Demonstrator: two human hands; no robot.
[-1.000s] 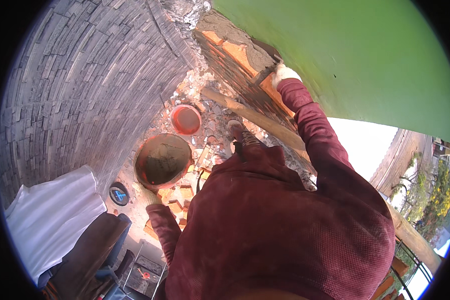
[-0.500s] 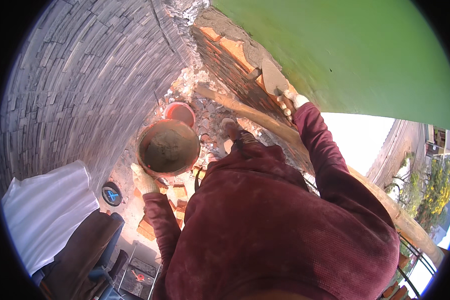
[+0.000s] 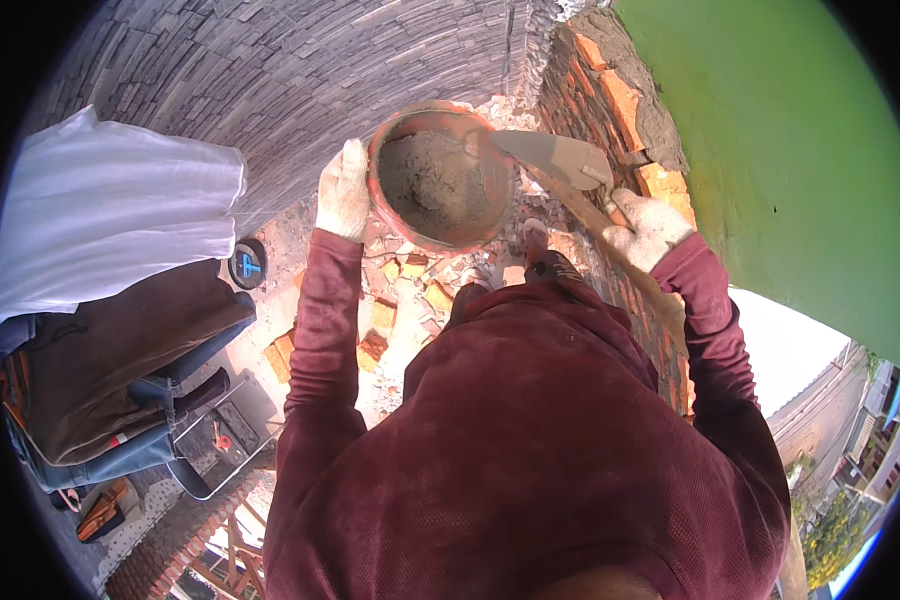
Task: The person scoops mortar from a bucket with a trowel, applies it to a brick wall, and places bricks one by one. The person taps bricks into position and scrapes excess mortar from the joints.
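My left hand (image 3: pixel 344 192), in a pale knitted work glove, grips the left rim of a round reddish bucket (image 3: pixel 498 198). Grey wet mortar (image 3: pixel 432 185) lies inside it. In my right hand (image 3: pixel 652 230), gloved too, is the handle of a trowel (image 3: pixel 555 157). Its blade points left, with the tip over the bucket's right rim; whether it touches the rim I cannot tell. To the right runs a rough brick wall (image 3: pixel 598 105), topped with a band of grey mortar (image 3: pixel 645 115) and orange brick pieces.
Broken bricks (image 3: pixel 382 315) and rubble lie on the ground round my feet. A wooden pole (image 3: pixel 660 300) slants along the brick wall. Grey stone cladding (image 3: pixel 300 70) rises behind. On the left hang a white cloth (image 3: pixel 120 205) and dark clothes (image 3: pixel 120 350). A green surface (image 3: pixel 790 160) borders the right.
The trowel has come from the top of the brick wall over to the bucket's rim. My left hand keeps its hold on the bucket. The whole view has turned.
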